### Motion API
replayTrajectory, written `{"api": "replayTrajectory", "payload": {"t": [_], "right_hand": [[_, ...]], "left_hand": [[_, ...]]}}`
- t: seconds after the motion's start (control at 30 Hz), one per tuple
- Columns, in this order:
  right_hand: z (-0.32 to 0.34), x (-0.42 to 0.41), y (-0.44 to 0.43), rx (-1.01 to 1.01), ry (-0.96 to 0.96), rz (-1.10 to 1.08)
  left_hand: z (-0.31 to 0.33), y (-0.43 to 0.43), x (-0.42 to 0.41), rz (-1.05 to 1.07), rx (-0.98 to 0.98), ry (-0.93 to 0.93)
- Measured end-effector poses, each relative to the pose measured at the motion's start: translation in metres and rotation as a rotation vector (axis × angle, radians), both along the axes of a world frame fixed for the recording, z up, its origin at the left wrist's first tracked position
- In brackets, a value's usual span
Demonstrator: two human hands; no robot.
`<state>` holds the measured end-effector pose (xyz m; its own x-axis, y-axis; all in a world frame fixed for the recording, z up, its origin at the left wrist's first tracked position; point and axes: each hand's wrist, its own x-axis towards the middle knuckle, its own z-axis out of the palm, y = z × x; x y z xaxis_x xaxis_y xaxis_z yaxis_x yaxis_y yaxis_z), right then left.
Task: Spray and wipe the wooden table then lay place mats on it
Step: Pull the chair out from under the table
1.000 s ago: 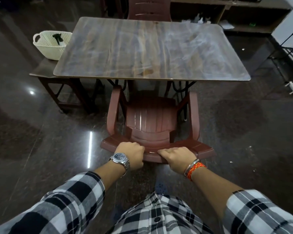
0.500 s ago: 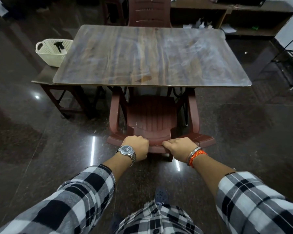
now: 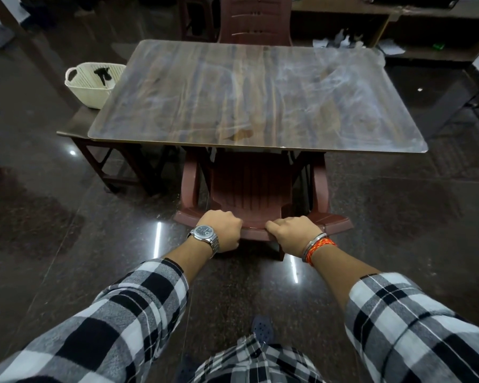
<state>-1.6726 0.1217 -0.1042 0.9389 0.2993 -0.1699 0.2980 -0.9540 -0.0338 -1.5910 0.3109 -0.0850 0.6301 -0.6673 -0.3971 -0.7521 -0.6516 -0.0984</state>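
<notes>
**Table streaked, mats not yet laid**

Left of the wooden table (image 3: 246, 100), a white basket (image 3: 91, 84) sits on a lower side table (image 3: 75, 125). At the table's near edge, the left hand (image 3: 223, 229) and right hand (image 3: 292, 234) curl round the back rail of a brown chair (image 3: 249, 186) tucked underneath. The tabletop's hazy streaks suggest wiping is under way or done. No mats are visible.
</notes>
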Motion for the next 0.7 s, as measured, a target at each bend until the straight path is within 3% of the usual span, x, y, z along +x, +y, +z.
{"api": "replayTrajectory", "payload": {"t": [0.33, 0.53, 0.7], "right_hand": [[0.005, -0.002, -0.001, 0.031, 0.021, -0.012], [0.009, 0.007, 0.002, 0.264, 0.007, -0.072], [0.013, 0.045, 0.034, 0.282, -0.076, -0.106]], "left_hand": [[-0.003, 0.001, -0.004, 0.044, -0.031, 0.046], [0.003, 0.012, 0.002, 0.081, -0.124, 0.199], [0.009, 0.047, 0.020, 0.113, -0.173, 0.207]]}}
